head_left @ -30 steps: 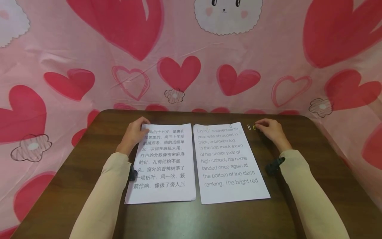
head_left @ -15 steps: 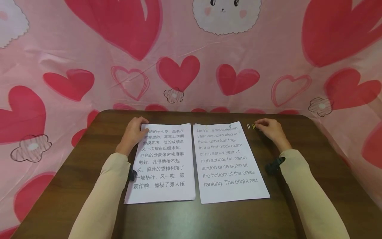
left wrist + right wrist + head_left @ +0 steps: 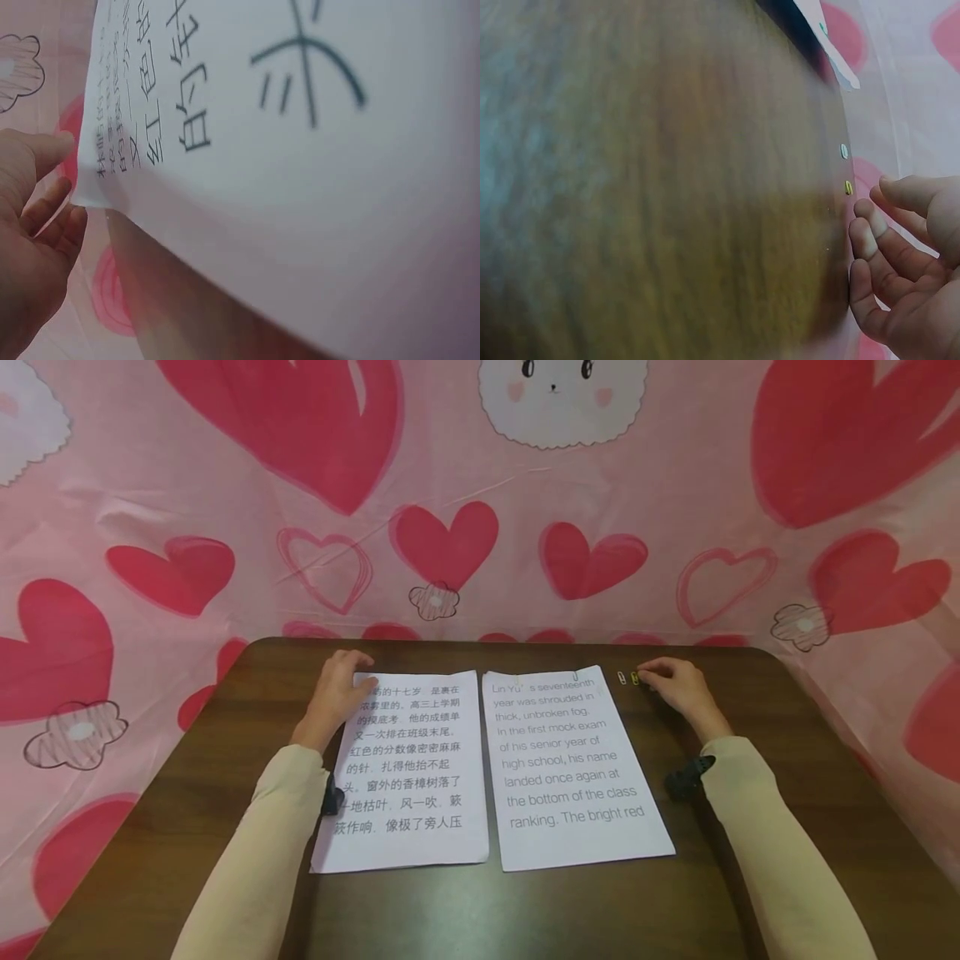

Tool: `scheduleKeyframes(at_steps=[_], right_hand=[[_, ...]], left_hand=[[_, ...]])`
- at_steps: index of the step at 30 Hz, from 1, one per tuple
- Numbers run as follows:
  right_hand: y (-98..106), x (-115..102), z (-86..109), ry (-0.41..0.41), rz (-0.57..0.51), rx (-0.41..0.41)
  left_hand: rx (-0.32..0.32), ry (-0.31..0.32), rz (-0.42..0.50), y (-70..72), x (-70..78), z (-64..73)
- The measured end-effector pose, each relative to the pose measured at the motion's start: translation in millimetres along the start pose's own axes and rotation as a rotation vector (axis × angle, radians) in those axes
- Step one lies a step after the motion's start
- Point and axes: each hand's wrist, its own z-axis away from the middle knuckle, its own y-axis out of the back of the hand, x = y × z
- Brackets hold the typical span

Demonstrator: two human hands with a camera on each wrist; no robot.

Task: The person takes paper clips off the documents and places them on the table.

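Note:
My left hand (image 3: 333, 697) is at the upper left corner of a stack of paper sheets (image 3: 405, 847) printed with Chinese text. In the left wrist view, its loosely bent fingers lie beside that corner, and the thumb is near the sheet's edge. My right hand (image 3: 678, 689) hovers at the far right of the table, fingertips beside a yellow paper clip (image 3: 634, 677). A small gap shows between the clip and the fingers in the right wrist view. A white paper clip (image 3: 622, 677) lies just left of the yellow one.
English-text sheets (image 3: 588, 847) lie right of the Chinese ones, with a green paper clip (image 3: 575, 676) and a faint yellowish clip (image 3: 516, 680) on their top edge. Behind the brown table (image 3: 405, 914) hangs a pink cloth (image 3: 510, 560) with hearts.
The head view has shifted slightly. Both hands, the sheets and the clips stay where they were.

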Motion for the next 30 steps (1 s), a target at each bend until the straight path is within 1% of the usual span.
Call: scheduleKeyframes(at_steps=[4, 9, 11, 15, 18, 23, 30], right_hand=[[1, -1, 2.2, -0.009, -0.012, -0.006], [1, -3, 2.9, -0.016, -0.027, -0.006], [1, -3, 2.4, -0.011, -0.033, 0.0], [0, -6, 1.4, 0.01, -0.048, 0.022], [-1, -10, 0.9, 0.023, -0.058, 0.036], [-4, -14, 0.0, 0.028, -0.066, 0.041], [-9, -23, -0.2, 0.019, -0.076, 0.019]], left_hand=[[-0.02, 0.001, 0.005, -3.3, 4.6, -0.3], [-0.022, -0.053, 0.001, -8.2, 10.9, -2.5], [-0.016, -0.086, -0.004, -10.9, 14.5, -3.7], [-0.014, -0.135, -0.006, -17.2, 24.2, -5.7], [-0.031, -0.151, -0.004, -21.9, 33.5, -6.2], [-0.088, -0.137, 0.02, -28.9, 53.8, -6.7], [-0.152, -0.1, 0.072, -41.4, 88.1, -9.7]])
